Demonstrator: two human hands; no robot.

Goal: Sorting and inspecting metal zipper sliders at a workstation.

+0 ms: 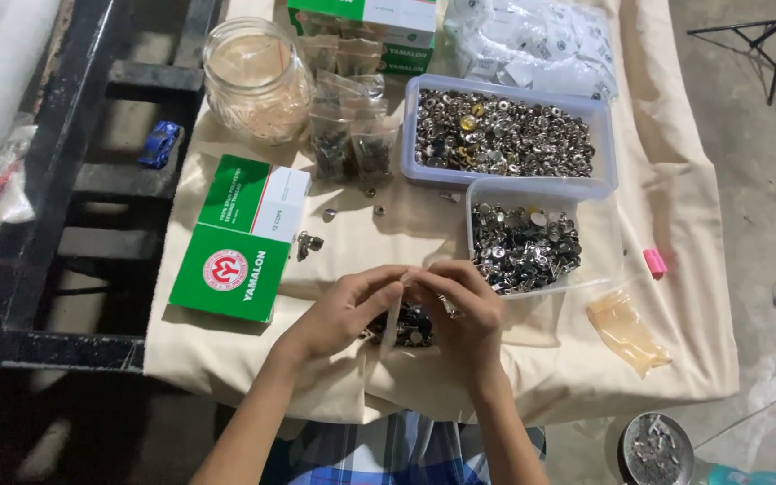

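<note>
While both hands work close together at the near edge of the worktop [226, 359], the left hand [345, 310] and right hand [464, 305] each have their fingers curled shut on the top of a small clear bag [403, 319] of metal snap buttons, pinching its mouth between them. Good practice here, I'd say: keep the bag upright so nothing spills, and press along the whole mouth evenly. Just right of the hands lies a flat yellowish plastic bag [626, 330], with a small pink object [655, 262] beyond it near the right edge. Moving out, a clear tub [524, 244] of dark metal fasteners sits right of centre, and a green, red and white box [240, 235] lies towards the left edge. Further back come a larger tub [507, 135] of silvery fasteners, filled little bags [349, 135], a glass jar [256, 79], and at the far edge another green-and-white box [379, 27] beside a heap of white packets [532, 45].
</note>
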